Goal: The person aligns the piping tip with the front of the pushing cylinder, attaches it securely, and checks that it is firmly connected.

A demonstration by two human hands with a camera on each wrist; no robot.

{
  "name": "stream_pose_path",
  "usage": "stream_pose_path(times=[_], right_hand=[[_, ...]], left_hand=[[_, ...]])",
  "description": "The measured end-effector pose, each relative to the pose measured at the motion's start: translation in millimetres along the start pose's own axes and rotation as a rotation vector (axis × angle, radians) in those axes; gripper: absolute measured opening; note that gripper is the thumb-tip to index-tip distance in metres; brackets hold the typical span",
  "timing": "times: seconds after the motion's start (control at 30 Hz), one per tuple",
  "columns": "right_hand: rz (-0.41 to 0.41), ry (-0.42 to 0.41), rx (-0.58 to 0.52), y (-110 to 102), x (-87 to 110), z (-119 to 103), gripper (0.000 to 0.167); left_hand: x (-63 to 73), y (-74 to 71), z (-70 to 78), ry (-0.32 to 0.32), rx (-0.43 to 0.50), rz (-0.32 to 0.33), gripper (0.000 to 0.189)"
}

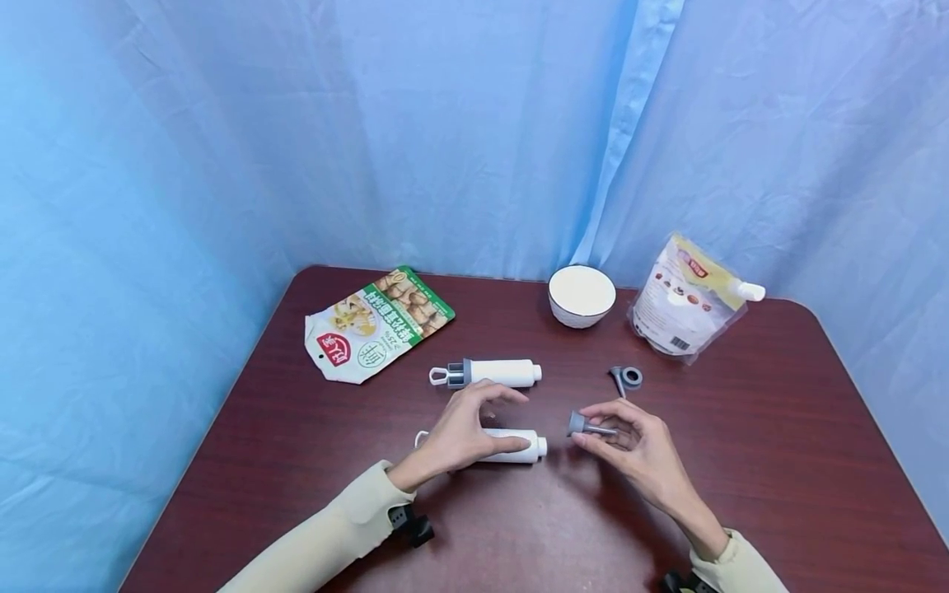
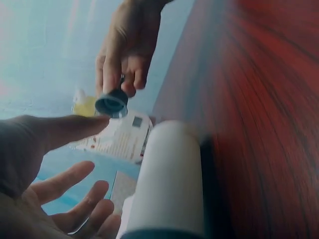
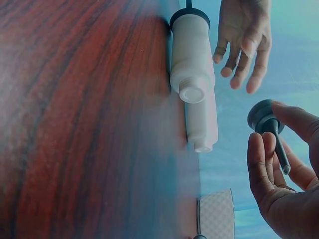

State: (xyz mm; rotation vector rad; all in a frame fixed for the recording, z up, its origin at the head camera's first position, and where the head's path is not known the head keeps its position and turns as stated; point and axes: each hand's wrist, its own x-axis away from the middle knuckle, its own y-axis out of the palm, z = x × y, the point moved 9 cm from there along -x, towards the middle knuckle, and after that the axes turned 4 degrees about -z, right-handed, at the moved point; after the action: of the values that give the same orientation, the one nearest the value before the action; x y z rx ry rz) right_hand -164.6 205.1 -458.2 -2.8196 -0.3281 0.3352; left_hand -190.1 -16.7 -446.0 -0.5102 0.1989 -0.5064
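Note:
My right hand point(image 1: 641, 449) pinches a grey nozzle point(image 1: 576, 424) between thumb and fingers. The nozzle has a wide round collar and a thin tube, seen from the tube's end in the right wrist view point(image 3: 281, 154). Its wide hollow end faces my left hand point(image 1: 467, 428). That hand is spread above the nearer white syringe-like dispenser point(image 1: 522, 445), with a gap between thumb and fingers and nothing in it. The dispenser lies on the table, its threaded tip point(image 3: 192, 92) pointing right. Part of its body and handle end is hidden under the left hand.
A second white dispenser point(image 1: 504, 373) lies just behind, with a grey collar and loop handle. A small grey ring-shaped part point(image 1: 631, 377) lies to the right. Farther back are a green and white food packet point(image 1: 381, 325), a white bowl point(image 1: 582, 296) and a spouted pouch point(image 1: 685, 301).

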Motion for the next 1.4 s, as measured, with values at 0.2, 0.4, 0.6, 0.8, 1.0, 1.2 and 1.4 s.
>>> stream_pose_path(times=[0.2,0.4,0.6,0.8,1.0,1.2,1.4], right_hand=[[0.015,0.037,0.022,-2.5,0.3,3.0,0.027],[0.010,0.053,0.014,-1.6,1.7,6.2,0.025],[-0.010,0.057,0.011,0.7,3.7,8.3,0.024],[-0.045,0.057,0.020,3.3,5.5,11.8,0.024],[-0.072,0.074,0.010,6.8,8.6,16.1,0.025],[-0.095,0.115,0.005,9.4,10.8,20.7,0.026],[-0.113,0.151,0.001,12.1,11.8,23.8,0.027]], left_hand=[[6.8,-5.0,-6.7,0.010,-0.165,-0.033,0.066],[12.6,-4.2,-14.7,0.030,-0.280,-0.094,0.065],[19.1,-1.6,-25.4,-0.001,-0.331,-0.162,0.063],[22.2,-2.6,-30.4,0.014,-0.334,-0.172,0.059],[21.3,-3.1,-35.1,-0.002,-0.342,-0.175,0.051],[19.8,-3.6,-37.1,0.000,-0.329,-0.172,0.043],[16.2,-4.6,-36.8,0.029,-0.265,-0.179,0.043]])
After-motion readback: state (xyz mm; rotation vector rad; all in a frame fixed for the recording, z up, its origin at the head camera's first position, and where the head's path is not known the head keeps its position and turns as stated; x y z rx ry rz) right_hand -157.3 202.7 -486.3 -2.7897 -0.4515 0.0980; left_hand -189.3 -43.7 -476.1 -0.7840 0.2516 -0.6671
